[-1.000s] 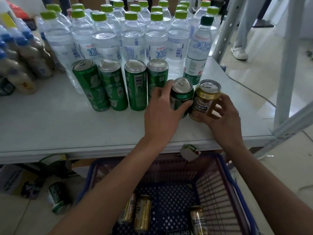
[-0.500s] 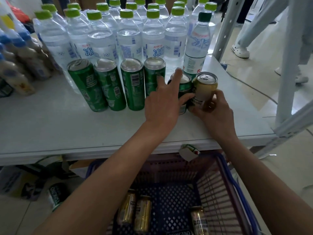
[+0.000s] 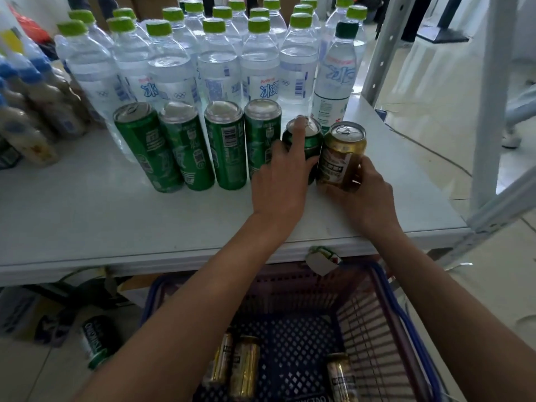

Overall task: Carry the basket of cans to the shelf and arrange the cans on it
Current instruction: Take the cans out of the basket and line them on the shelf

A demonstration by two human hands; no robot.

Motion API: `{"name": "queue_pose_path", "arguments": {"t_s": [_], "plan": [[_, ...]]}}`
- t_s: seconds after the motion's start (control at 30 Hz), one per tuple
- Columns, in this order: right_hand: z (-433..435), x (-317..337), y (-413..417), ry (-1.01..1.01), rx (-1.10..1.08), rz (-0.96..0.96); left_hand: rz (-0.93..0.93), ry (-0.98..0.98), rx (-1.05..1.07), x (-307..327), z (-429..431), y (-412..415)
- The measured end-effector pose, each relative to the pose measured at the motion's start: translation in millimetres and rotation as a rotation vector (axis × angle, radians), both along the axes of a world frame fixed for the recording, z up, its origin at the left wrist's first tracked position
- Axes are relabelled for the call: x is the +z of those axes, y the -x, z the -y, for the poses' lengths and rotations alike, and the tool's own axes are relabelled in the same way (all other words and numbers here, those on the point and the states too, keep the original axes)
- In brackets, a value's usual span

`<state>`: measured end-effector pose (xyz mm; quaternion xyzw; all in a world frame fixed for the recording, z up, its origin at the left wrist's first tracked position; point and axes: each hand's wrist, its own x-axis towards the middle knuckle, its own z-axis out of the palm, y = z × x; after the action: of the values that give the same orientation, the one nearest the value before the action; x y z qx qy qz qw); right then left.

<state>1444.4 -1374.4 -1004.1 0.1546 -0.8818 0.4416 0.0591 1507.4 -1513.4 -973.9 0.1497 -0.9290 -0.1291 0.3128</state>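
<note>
While the right hand [image 3: 371, 198] curls its fingers round the gold can [image 3: 339, 158] on the shelf [image 3: 116, 221], the left hand [image 3: 278, 187] lays straight fingers against the short green can [image 3: 314, 145] (just beside it).

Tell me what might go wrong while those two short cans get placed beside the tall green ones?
1. The left hand only touches the short green can with straight fingers; a push could knock the tall green cans beside it over, one against the next.
2. The gold can, gripped by the right hand, stands close to the water bottle behind it; pushed back, it might tip that bottle.
</note>
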Motion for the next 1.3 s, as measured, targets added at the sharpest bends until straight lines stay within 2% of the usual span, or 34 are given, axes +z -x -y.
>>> {"name": "queue_pose_path", "arguments": {"t_s": [0.17, 0.27, 0.33, 0.5, 0.6, 0.73, 0.8, 0.87, 1.0, 1.07, 1.13, 1.23, 1.3], "plan": [[5, 0, -2, -0.001, -0.008, -0.008, -0.078, 0.089, 0.005, -10, 4, -1], [7, 1, -3, -0.018, -0.011, -0.016, -0.077, 0.076, -0.042, -14, 8, -4], [7, 3, -3, -0.032, -0.006, -0.013, -0.054, 0.037, -0.093, -14, 9, -9], [4, 3, -12, -0.043, -0.040, -0.038, -0.005, -0.210, -0.303, -20, 16, -48], [-3, 1, -23, -0.062, -0.112, 0.009, 0.044, -0.199, -0.498, -34, 28, -84], [-14, 6, -45, -0.171, -0.046, -0.007, 0.087, -0.249, -0.586, -36, 32, -127], [-15, 10, -58, -0.202, 0.052, -0.016, 0.186, -0.305, -0.611, -37, 33, -145], [-13, 18, -73, -0.212, 0.176, 0.014, 0.407, -0.320, -0.629, -42, 37, -156], [-5, 27, -116, -0.136, 0.543, 0.409, 0.957, -0.118, -0.634, -74, 50, -168], [-3, 16, -129, -0.282, 0.747, 0.600, 1.170, -0.129, -0.604, -102, 61, -170], [0, -2, -136, -0.591, 0.947, 0.706, 1.216, -0.145, -0.588, -131, 71, -173], [6, -42, -143, -1.124, 1.149, 0.654, 1.313, -0.221, -0.533, -166, 82, -171], [9, -69, -150, -1.353, 1.171, 0.587, 1.342, -0.209, -0.478, -184, 90, -171]]}}
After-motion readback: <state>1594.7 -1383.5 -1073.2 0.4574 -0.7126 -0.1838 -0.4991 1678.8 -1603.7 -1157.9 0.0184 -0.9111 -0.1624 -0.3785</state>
